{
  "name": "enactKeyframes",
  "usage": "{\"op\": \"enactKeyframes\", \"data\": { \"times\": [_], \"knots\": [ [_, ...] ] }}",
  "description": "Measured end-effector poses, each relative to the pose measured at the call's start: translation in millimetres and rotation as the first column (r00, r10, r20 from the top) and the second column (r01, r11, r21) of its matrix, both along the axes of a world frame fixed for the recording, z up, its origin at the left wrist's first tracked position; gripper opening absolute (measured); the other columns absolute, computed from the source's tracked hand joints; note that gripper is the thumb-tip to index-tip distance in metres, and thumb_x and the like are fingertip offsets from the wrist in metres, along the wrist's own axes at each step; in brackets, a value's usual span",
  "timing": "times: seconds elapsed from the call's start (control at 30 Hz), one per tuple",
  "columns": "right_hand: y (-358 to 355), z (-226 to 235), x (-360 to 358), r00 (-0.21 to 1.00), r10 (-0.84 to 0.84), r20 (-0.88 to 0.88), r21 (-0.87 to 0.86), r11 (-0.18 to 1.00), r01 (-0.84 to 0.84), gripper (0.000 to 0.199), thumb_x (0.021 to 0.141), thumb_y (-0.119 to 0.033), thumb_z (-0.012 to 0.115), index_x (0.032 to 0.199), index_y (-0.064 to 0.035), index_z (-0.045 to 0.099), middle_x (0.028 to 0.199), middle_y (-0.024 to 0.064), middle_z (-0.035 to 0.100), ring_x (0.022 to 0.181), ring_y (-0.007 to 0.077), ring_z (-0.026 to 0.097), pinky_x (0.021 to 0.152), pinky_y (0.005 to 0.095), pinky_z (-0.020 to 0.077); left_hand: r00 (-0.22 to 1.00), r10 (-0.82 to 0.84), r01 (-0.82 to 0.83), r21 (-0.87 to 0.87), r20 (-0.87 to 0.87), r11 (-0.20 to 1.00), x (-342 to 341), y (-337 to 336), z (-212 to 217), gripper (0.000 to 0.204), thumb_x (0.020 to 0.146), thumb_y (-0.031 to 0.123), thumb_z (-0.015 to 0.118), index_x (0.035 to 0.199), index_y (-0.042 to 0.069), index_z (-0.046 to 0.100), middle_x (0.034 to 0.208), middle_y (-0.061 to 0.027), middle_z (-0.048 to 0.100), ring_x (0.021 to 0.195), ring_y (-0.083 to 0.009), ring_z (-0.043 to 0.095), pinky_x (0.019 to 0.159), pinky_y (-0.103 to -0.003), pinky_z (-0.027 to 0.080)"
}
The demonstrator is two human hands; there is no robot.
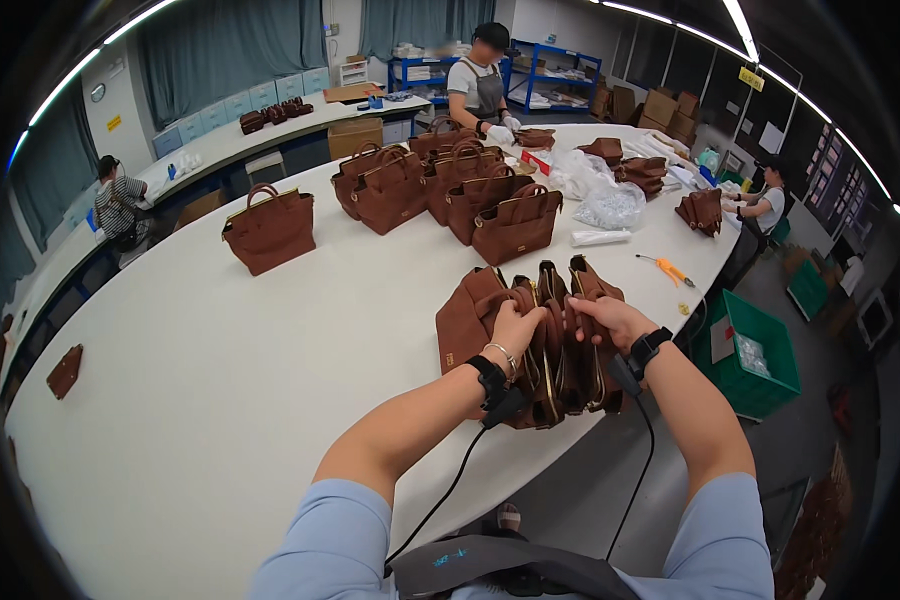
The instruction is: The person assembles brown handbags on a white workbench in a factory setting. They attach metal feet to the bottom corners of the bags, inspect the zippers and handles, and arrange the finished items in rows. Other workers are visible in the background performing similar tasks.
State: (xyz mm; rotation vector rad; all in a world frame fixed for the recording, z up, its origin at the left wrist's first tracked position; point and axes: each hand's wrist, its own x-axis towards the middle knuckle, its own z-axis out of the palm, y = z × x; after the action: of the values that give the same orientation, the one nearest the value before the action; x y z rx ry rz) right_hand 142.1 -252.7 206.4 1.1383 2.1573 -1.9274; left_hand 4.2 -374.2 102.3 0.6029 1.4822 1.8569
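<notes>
Several brown leather handbags (464, 325) stand pressed side by side at the table's near edge, with gold zippers along their open tops. My left hand (518, 332) is closed on a handle of the handbags at the left of this row. At the right side of the row, my right hand (612, 320) has its fingers curled round another handle, the thumb toward the middle. Both hands lie over the bag tops, a small gap between them. My fingers and the neighbouring bags hide parts of the handles.
More brown handbags (390, 195) stand farther back on the white table (220, 400), one (270, 230) apart at left. Clear plastic bags (610, 203) and an orange-handled tool (673, 270) lie at right. A green crate (755, 350) stands beyond the edge. Co-workers (480, 85) work around the room.
</notes>
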Motion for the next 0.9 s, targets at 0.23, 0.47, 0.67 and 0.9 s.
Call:
{"op": "enactKeyframes", "data": {
  "times": [0.23, 0.47, 0.67, 0.9],
  "knots": [
    [161, -8, -31, 0.988, 0.157, 0.007, -0.025, 0.987, -0.157, 0.036, 0.095, -0.040, 0.054, 0.094, -0.0063, 0.065, 0.087, 0.0046, 0.072, 0.059, 0.0086, 0.060, 0.044, 0.0218, 0.0370, 0.984, 0.117, -0.134, 0.130, 0.134, 0.982, -8, 106, 0, 0.032, 0.086, 0.019, 0.066, 0.106, -0.002, 0.053, 0.096, -0.0044, 0.055, 0.088, -0.0106, 0.052, 0.078, -0.026, 0.045],
    [283, -100, -44, 0.983, 0.080, -0.168, 0.874, 0.474, 0.111, 0.038, 0.086, -0.032, 0.062, 0.089, 0.0058, 0.067, 0.080, 0.0226, 0.068, 0.076, 0.0364, 0.066, 0.071, 0.0398, 0.0515, 0.876, 0.158, -0.275, -0.204, -0.456, 0.940, -9, 93, -12, 0.037, 0.085, 0.019, 0.065, 0.107, -0.004, 0.048, 0.100, -0.0181, 0.061, 0.094, -0.0269, 0.061, 0.084, -0.036, 0.048],
    [362, -128, -23, 0.958, 0.184, -0.221, 0.879, 0.462, 0.114, 0.035, 0.092, -0.027, 0.057, 0.089, 0.0081, 0.058, 0.085, 0.0275, 0.064, 0.079, 0.0374, 0.062, 0.073, 0.0399, 0.0490, 0.741, 0.242, -0.350, -0.052, -0.626, 0.935, 23, 43, -20, 0.066, 0.081, 0.016, 0.061, 0.137, -0.006, 0.033, 0.136, -0.0283, 0.040, 0.129, -0.0415, 0.038, 0.111, -0.039, 0.031],
    [386, -34, 25, 1.000, 0.022, 0.022, 0.970, 0.241, -0.026, 0.042, 0.088, -0.019, 0.057, 0.118, 0.0083, 0.051, 0.110, 0.0302, 0.059, 0.103, 0.0427, 0.059, 0.090, 0.0463, 0.0459, 0.818, -0.018, -0.061, -0.118, -0.574, 0.991, 55, -93, 3, 0.037, 0.085, 0.008, 0.056, 0.120, -0.003, 0.052, 0.115, -0.0169, 0.059, 0.101, -0.0269, 0.061, 0.090, -0.035, 0.049]
  ]
}}
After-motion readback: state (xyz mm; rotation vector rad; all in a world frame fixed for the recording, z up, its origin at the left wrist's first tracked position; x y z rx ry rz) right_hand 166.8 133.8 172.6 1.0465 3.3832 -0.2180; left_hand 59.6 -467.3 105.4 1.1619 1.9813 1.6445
